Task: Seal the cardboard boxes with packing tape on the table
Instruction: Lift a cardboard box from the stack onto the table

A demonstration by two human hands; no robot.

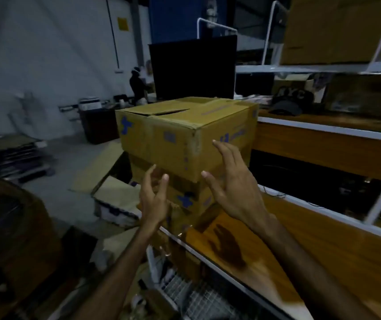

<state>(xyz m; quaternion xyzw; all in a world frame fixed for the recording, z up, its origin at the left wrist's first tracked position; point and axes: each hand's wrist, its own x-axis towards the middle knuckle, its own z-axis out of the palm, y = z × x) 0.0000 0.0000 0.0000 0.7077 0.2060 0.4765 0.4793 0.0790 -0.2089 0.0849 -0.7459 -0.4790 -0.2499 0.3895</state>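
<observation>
**Both hands open in front of stacked cardboard boxes at table corner**

Two brown cardboard boxes with blue printed marks sit stacked at the near-left corner of the wooden table [300, 257]. Upper box [180, 135] rests on lower box [189, 199], turned slightly off from it so corners do not line up. Top flaps of upper box are folded down but not flat; a dark gap shows along one flap edge near the left-center of the top. Tape on the seams cannot be made out, frame is blurry.

Left hand [153, 199] is raised in front of the lower box, fingers spread and loosely bent, holding nothing. Right hand [233, 188] is up beside the near corner of the upper box, fingers straight and splayed wide, holding nothing; contact with the box cannot be confirmed. Its shadow falls on the table top below.

Behind the boxes stands a dark monitor [193, 68]. A dark cap [291, 100] lettered NYC lies on the shelf to the right. Flattened cardboard [113, 192] lies on the floor to the left. Another person [137, 85] stands far back.
</observation>
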